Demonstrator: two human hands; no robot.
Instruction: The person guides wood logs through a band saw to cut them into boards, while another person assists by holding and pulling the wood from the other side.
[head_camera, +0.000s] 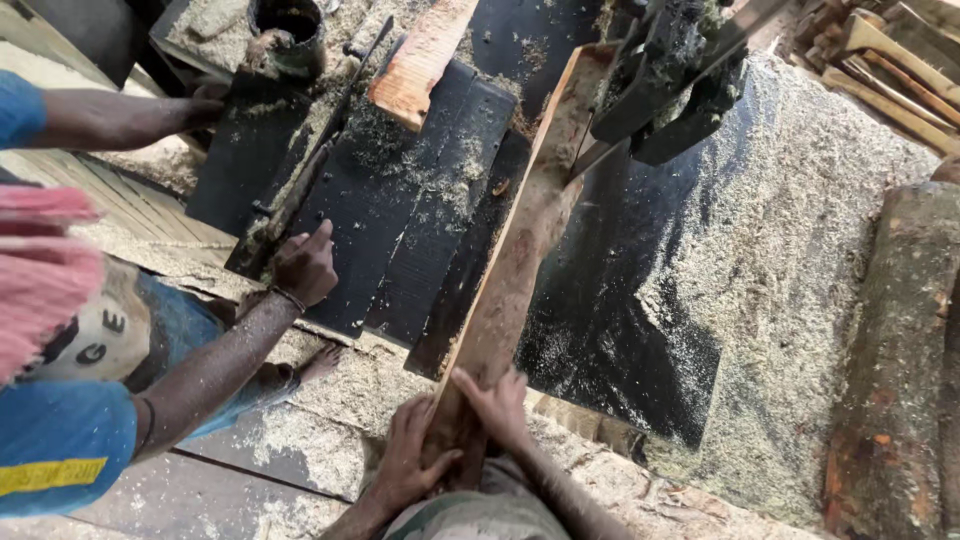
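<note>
Head view, looking down over a sawmill bench. Long rough-sawn wooden plank (515, 260) lies lengthwise on the dark, sawdust-strewn saw table (620, 300), its far end up at the black metal blade guard assembly (670, 80), its near end at the table's front edge. Both of the wearer's hands are on that near end: left hand (410, 455) curled round the plank's left side from beneath, right hand (495, 405) laid flat on top with fingers spread forward. The grip looks set to keep the plank straight and pressed down along its line toward the guard; that is my reading of it.

To the left stands a co-worker in a blue shirt and blue shorts. One hand of theirs (305, 265) rests closed on a long dark metal bar (300, 190) that runs diagonally across the table, seemingly holding it in place as a guide. Another forearm (120, 115) reaches in from the upper left toward the table's far corner.

Thick pale sawdust (790, 270) banks up on the right, beside a weathered log (900, 380). A short orange-brown board offcut (425, 60) lies at the top, and split wood pieces (890, 70) are stacked in the top right corner.
</note>
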